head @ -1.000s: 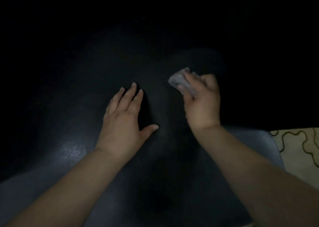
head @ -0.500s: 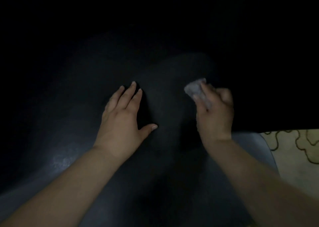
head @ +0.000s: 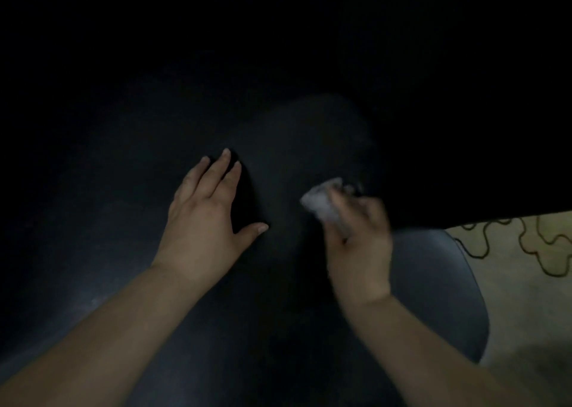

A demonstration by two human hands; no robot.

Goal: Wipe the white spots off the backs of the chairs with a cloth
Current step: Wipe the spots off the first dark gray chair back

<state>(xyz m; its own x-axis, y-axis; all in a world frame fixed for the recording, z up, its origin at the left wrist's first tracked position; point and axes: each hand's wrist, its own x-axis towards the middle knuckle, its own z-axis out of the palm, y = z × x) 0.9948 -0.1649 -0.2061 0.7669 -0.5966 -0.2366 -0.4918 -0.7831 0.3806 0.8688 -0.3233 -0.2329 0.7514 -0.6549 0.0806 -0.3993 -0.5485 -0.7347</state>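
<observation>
A dark, smooth chair back (head: 130, 221) fills most of the dim view. My left hand (head: 204, 221) lies flat on it with straight fingers and the thumb spread to the right. To its right, my right hand (head: 359, 239) grips a small crumpled pale cloth (head: 322, 202) and holds it against the chair surface. The right hand is blurred. A faint paler smear (head: 312, 134) shows on the chair above the cloth. No distinct white spots are visible in this light.
The chair's grey lower edge (head: 439, 298) curves down at the right. Beyond it lies a pale floor (head: 526, 283) with dark squiggly lines. Everything above and to the upper right is black.
My right hand with the cloth has slid down and to the right across the chair back. My left hand has stayed flat in place.
</observation>
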